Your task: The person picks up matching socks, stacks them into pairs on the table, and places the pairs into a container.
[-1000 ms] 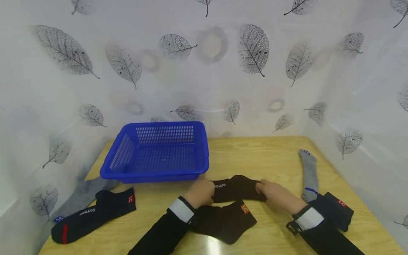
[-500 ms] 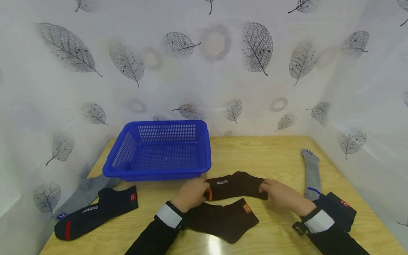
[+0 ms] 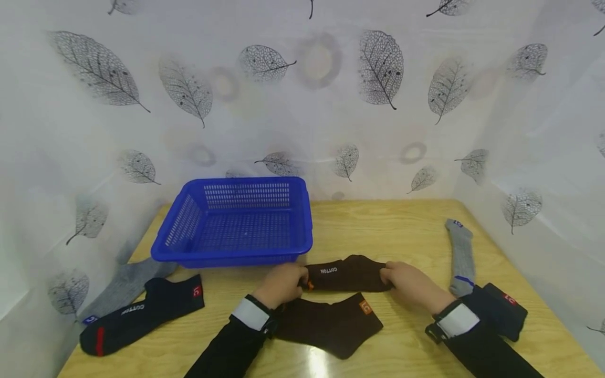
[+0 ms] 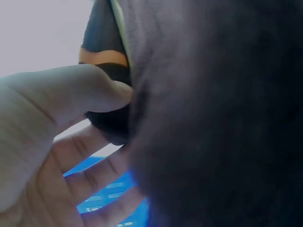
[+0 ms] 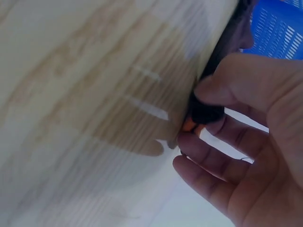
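Dark brown cotton sock (image 3: pixel 347 273) now being stretched taut above the table (image 3: pixel 402 231), pinched in left hand (image 3: pixel 281 285) and right hand (image 3: pixel 410 286) grip; flatter than before.

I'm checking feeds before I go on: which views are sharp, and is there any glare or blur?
Head view: sharp, evenly lit, with a bright glare patch on the table near the front edge and bowed edges. Left wrist view: too close, the brown sock fills it as a dark blur. Right wrist view: wood grain smeared, the right hand fairly clear, its shadow falling on the wood.
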The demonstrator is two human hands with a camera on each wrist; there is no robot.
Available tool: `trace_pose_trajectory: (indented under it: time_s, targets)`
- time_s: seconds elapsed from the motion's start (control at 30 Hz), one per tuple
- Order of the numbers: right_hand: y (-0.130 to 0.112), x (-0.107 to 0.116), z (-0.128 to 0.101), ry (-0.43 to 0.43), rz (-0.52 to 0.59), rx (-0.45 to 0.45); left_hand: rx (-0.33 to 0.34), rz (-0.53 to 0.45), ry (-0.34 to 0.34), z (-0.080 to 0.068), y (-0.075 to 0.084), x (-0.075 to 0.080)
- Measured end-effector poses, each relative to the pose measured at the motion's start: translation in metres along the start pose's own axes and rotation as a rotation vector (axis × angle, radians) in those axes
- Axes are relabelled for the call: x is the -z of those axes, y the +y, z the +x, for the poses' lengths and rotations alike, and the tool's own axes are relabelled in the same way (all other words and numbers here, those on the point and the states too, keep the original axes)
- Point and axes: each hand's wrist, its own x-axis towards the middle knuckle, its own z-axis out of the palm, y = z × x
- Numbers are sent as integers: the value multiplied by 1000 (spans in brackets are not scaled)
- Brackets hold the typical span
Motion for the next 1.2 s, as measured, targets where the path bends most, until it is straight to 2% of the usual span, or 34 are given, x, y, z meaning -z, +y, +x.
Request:
trace_pose_trajectory:
  time_s: [0.2, 0.37, 0.57, 0.67, 0.83, 0.93, 1.0, 1.2]
  targets:
    - [-4, -2, 4, -10, -17, -66, 38, -19, 27, -4, -4, 0]
    - [-1, -3, 2, -26, -23, -104, 47, 8, 65, -7, -8, 2]
    - [7, 1, -2, 67, -36, -119, 45, 109, 115, -13, -9, 10]
    - [8, 8, -4, 92, 16, -163, 31, 98, 156, -19, -10, 12]
    - [5, 25, -1, 118, 249, -233, 49, -61, 258, -33, -16, 18]
    - [3, 34, 1, 148, 356, -258, 88, -187, 316, -41, -20, 24]
    - [1, 37, 1, 155, 414, -272, 125, -275, 330, -45, -21, 29]
    - [-5, 37, -1, 141, 669, -294, 310, -777, 332, -53, -20, 39]
